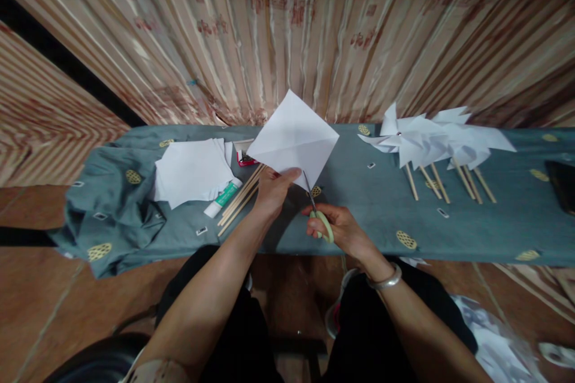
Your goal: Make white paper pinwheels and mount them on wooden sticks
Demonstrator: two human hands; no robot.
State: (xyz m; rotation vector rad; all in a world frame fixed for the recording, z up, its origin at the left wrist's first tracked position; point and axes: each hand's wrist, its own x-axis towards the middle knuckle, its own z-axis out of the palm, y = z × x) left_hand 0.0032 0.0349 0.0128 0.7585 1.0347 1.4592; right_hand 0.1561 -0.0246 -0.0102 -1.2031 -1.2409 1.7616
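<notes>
A square sheet of white paper (294, 131), creased across the middle, is held up corner-on above the table. My left hand (274, 188) pinches it near the lower edge, thumb on top. My right hand (335, 227) grips scissors (327, 228) with light green handles, fingers in the loops. The scissor blades point up and meet the paper close to its bottom corner; whether they have cut into it I cannot tell. Below and left of the sheet lie several thin wooden sticks (238, 200), partly behind my left hand.
A stack of white paper (193, 170), a glue stick (223, 197) and a small red box (245, 159) sit to the left. Several white paper pinwheels (431, 140) on sticks lie at right. A dark object (561, 182) rests at the far right. A patterned curtain (287, 30) hangs behind.
</notes>
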